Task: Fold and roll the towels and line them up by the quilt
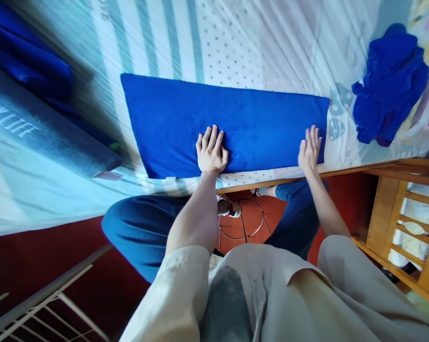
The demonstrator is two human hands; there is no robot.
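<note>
A blue towel (271,118) lies spread flat near the bed's front edge, its long side running left to right. My left hand (211,151) rests palm down on the towel's middle, fingers spread. Over the towel's right end is my right hand (310,148), fingers stretched out and slightly blurred; whether it touches the cloth I cannot tell. Neither hand grips anything. To the right, a crumpled heap of blue cloth (390,85) sits on the patterned bed sheet (232,52).
A grey-blue folded textile with white lettering (40,123) lies at the left, beside more dark blue cloth (25,52). A wooden slatted frame (385,213) stands at the lower right. A white metal rack (58,294) is at the lower left. Below the bed edge shows a metal ring frame (250,236).
</note>
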